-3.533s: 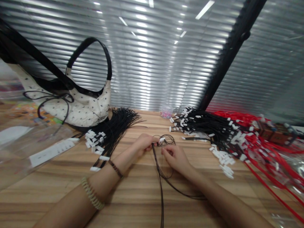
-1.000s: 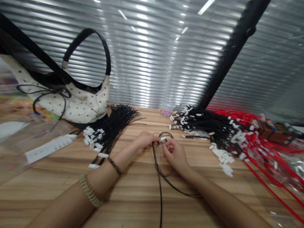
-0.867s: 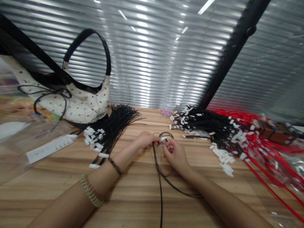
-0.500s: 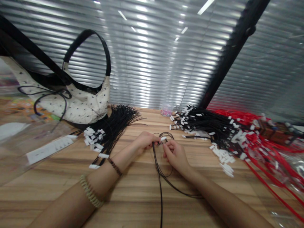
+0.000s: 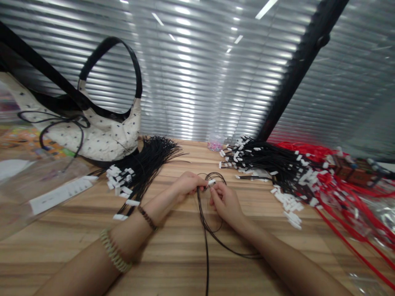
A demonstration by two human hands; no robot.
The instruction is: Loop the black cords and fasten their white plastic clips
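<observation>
Over the middle of the wooden table, my left hand (image 5: 189, 183) pinches thin black cord (image 5: 200, 209), which hangs down in loops and trails toward the near edge. Close beside it, my right hand (image 5: 224, 200) is closed with thumb and forefinger at a small white tag (image 5: 211, 182). The tag sits between the two hands, touching the fingertips, and black cord runs by it. Further cord loops lie on the table under and behind the fingers. How exactly cord and tag are joined is too small to make out.
A bundle of black cords with white tags (image 5: 154, 160) lies left. Another black bundle (image 5: 265, 154) lies right, near loose white tags (image 5: 290, 207) and red cords (image 5: 345, 230). A dotted handbag (image 5: 108, 135), a paper strip (image 5: 63, 195) and a small clear tub (image 5: 215, 144) stand around.
The two hands stay close together at the tag, with only slight finger movement. The whole view has shifted a little to the left.
</observation>
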